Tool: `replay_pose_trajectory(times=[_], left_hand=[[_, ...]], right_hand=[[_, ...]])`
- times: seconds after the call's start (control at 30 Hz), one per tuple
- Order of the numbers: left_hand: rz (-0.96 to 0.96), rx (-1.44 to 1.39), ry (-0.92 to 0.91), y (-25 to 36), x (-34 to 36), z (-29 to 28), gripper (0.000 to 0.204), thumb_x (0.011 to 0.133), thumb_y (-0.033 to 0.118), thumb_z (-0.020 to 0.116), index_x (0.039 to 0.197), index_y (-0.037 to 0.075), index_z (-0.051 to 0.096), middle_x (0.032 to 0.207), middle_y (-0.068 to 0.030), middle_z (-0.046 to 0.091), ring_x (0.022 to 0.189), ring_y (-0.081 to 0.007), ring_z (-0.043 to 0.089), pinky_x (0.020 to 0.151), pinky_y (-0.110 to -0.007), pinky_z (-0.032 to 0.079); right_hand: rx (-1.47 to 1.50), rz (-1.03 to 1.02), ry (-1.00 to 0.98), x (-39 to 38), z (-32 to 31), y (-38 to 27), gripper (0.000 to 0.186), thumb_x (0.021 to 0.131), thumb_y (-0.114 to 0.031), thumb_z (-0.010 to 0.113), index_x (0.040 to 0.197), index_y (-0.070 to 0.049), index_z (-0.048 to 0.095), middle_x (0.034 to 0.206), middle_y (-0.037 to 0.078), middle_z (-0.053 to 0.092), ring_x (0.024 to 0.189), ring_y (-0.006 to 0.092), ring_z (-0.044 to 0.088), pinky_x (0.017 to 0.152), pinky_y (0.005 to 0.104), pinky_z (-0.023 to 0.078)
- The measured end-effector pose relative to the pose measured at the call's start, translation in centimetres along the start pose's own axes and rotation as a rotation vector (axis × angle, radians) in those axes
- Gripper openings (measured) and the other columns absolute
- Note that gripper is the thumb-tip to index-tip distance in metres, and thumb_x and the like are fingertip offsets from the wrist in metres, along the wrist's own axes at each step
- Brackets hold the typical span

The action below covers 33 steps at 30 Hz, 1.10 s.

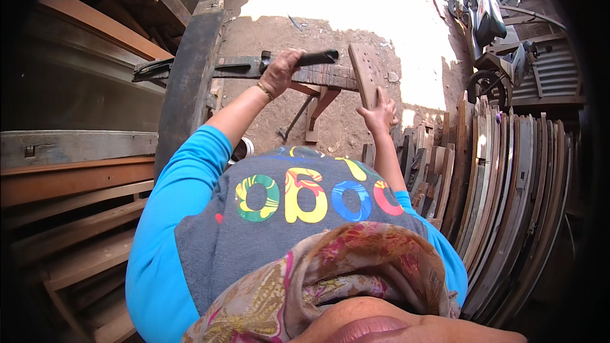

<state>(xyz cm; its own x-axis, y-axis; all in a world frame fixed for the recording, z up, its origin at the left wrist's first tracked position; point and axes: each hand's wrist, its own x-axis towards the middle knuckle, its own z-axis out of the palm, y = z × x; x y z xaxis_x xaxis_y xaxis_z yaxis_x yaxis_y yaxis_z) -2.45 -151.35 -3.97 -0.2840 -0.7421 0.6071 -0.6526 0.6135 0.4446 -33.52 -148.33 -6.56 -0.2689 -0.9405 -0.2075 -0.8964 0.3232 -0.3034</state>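
My left hand (279, 75) is closed round a black-handled hammer (318, 57) above the narrow wooden workbench (340, 77). The thick handle points right, and a dark head shows beside my fingers. My right hand (380, 114) grips the near end of a brown wooden board (365, 73), its thumb on the left edge. Rows of small holes run along the board's face. It stands tilted at the bench's right end; whether it touches the bench I cannot tell. A flat black tool (232, 67) lies on the bench left of my left hand.
A dark heavy beam (190, 82) crosses the bench's left end. Stacked planks (70, 165) fill the left side, and upright boards (515, 178) lean at the right. A motorcycle (492, 32) stands at the far right. Under the bench, a wooden brace (324, 103) reaches down.
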Motion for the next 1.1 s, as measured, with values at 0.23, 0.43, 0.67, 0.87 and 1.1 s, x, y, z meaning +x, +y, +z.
replay_pose_trajectory(times=[0.23, 0.43, 0.67, 0.87, 1.1], left_hand=[[-0.495, -0.784, 0.439, 7.1, -5.7, -8.4, 0.043, 0.087, -0.009, 0.054, 0.127, 0.003, 0.045, 0.113, -0.006, 0.059, 0.107, -0.0145, 0.057, 0.094, -0.029, 0.047], [-0.568, -0.681, 0.158, 11.8, -11.3, -10.1, 0.047, 0.083, -0.013, 0.057, 0.126, 0.004, 0.049, 0.111, -0.0047, 0.058, 0.102, -0.0113, 0.056, 0.082, -0.026, 0.049], [-0.398, -0.332, 0.089, 13.9, -15.2, -11.7, 0.05, 0.079, -0.003, 0.063, 0.126, 0.005, 0.048, 0.109, -0.015, 0.056, 0.102, -0.0322, 0.056, 0.086, -0.037, 0.048], [-0.392, -0.363, 0.248, 16.2, -18.1, -14.1, 0.047, 0.082, -0.004, 0.061, 0.126, 0.004, 0.048, 0.111, -0.0146, 0.055, 0.101, -0.0278, 0.057, 0.085, -0.033, 0.048], [-0.448, -0.163, 0.312, 19.7, -21.6, -17.6, 0.046, 0.076, -0.003, 0.068, 0.117, 0.004, 0.05, 0.1, -0.0113, 0.056, 0.087, -0.0252, 0.057, 0.076, -0.034, 0.048]], right_hand=[[-0.231, -0.232, -0.049, 3.1, 4.2, -4.4, 0.104, 0.058, -0.053, 0.08, 0.145, -0.037, 0.025, 0.144, 0.022, 0.026, 0.134, 0.0373, 0.025, 0.104, 0.0557, 0.022], [-0.279, -0.226, -0.104, 2.5, 4.5, -4.6, 0.112, 0.058, -0.061, 0.077, 0.147, -0.038, 0.013, 0.15, 0.025, 0.014, 0.14, 0.0409, 0.012, 0.107, 0.0611, 0.013], [-0.061, -0.64, -0.073, -1.4, 4.0, -9.9, 0.068, 0.08, -0.055, 0.06, 0.131, -0.013, 0.047, 0.131, 0.019, 0.044, 0.125, 0.0357, 0.039, 0.102, 0.0474, 0.033], [-0.095, -1.028, -0.171, -4.7, 8.6, -24.7, 0.047, 0.087, -0.038, 0.058, 0.125, -0.011, 0.054, 0.12, 0.013, 0.054, 0.116, 0.0294, 0.048, 0.097, 0.0392, 0.04], [-0.237, -1.113, 0.001, -5.1, 16.9, -33.5, 0.032, 0.089, -0.028, 0.052, 0.117, -0.011, 0.056, 0.121, 0.012, 0.054, 0.118, 0.0266, 0.049, 0.095, 0.0439, 0.038]])
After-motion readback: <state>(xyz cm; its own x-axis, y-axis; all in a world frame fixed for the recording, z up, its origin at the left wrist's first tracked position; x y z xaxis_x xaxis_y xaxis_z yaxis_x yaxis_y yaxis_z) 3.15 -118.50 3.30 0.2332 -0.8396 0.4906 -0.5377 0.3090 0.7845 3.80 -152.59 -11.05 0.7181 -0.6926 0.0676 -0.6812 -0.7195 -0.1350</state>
